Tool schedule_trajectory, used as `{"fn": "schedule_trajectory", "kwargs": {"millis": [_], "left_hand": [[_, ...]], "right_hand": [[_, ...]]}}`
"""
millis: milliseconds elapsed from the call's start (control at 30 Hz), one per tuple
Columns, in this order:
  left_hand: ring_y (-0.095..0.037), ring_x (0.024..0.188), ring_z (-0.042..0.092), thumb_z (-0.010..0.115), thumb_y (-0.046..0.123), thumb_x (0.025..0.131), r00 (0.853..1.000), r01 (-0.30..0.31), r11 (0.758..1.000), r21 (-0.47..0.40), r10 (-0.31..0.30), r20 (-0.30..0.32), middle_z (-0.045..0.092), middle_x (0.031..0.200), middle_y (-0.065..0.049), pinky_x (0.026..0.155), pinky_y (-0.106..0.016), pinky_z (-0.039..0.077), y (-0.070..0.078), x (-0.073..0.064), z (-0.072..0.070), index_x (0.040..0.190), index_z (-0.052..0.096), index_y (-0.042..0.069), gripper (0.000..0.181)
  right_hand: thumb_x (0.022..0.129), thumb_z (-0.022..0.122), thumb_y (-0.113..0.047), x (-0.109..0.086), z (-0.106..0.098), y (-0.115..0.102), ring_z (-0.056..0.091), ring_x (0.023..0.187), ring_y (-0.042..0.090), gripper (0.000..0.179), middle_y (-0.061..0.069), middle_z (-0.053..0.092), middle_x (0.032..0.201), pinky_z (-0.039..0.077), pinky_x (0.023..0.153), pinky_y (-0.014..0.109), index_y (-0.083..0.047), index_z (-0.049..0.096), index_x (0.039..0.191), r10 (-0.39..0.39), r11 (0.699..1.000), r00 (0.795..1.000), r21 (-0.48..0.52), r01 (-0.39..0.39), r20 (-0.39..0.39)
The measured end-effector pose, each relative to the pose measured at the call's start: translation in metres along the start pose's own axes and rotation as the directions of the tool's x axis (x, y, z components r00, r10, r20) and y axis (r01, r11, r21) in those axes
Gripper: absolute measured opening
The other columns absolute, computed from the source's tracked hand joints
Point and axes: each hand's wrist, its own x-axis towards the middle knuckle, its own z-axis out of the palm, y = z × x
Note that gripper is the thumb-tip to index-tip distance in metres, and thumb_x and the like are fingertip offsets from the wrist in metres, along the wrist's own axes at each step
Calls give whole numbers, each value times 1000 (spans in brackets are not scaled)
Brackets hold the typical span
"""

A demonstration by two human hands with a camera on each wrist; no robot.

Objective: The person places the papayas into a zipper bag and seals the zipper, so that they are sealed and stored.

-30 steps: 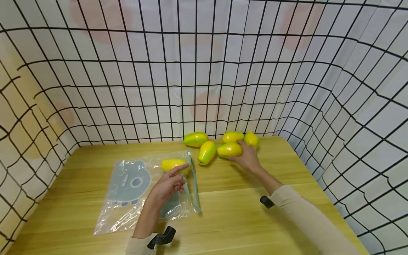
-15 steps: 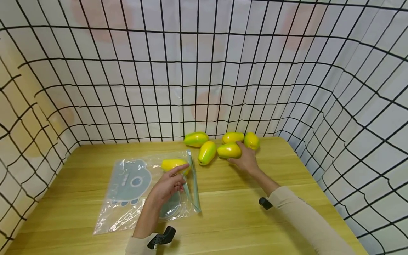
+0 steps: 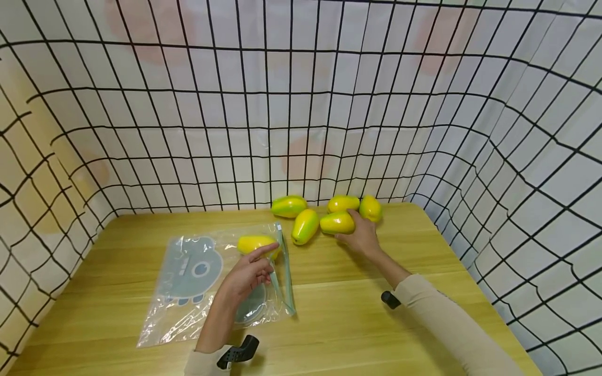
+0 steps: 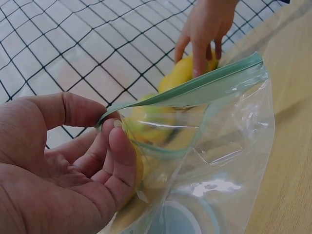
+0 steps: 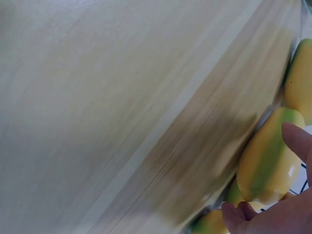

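Note:
My left hand (image 3: 246,277) pinches the green zip edge of a clear plastic zip bag (image 4: 234,146) printed with a blue-grey cartoon figure. Its mouth gapes in the left wrist view. Inside, near the mouth, lies a yellow papaya (image 3: 251,243), partly behind my fingers. To the right, my right hand (image 3: 363,235) grips the right end of a glossy yellow-green papaya (image 3: 336,223), thumb and fingers around its sides. In the right wrist view this papaya (image 5: 270,156) shows a green stripe beneath my thumb.
Close about it are a papaya (image 3: 343,203) behind, another papaya (image 3: 371,209) at the right, an upright-angled papaya (image 3: 305,226) at the left and a papaya (image 3: 289,206) by the net. Black netting (image 3: 291,156) over white cloth encloses the wooden table (image 3: 348,329) at back and sides.
My right hand and forearm have shifted very slightly left, with the papaya in its grip nearly in place. The left hand and the bag stay still.

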Motion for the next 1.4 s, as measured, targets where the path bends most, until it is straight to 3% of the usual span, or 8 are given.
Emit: {"fn": "schedule_trajectory", "kwargs": {"millis": [367,1033,1400], "left_hand": [[-11,65,52,51,-1,93,1000,7,1000,-9,-7,2,55,79,-2,63,-22,51,-1,1,0,152,46,6,60],[-12,65,52,51,-1,92,1000,11,1000,-13,-11,12,55,79,-2,63,-22,51,0,2,2,153,44,6,62],[-11,64,52,51,-2,91,1000,14,1000,-14,-14,-5,54,79,-2,62,-22,51,0,1,1,152,45,5,62]], "right_hand": [[81,82,-20,-1,4,0,42,136,47,78,29,50,145,31,115,63,-4,44,147,4,999,998,37,-2,-56],[77,81,-22,-7,7,13,52,128,43,79,23,57,138,40,109,58,-4,45,144,21,996,994,84,-12,-104],[77,79,-23,-10,-2,7,53,126,44,82,27,57,138,43,107,60,-4,42,148,27,995,992,98,-15,-120]]}}
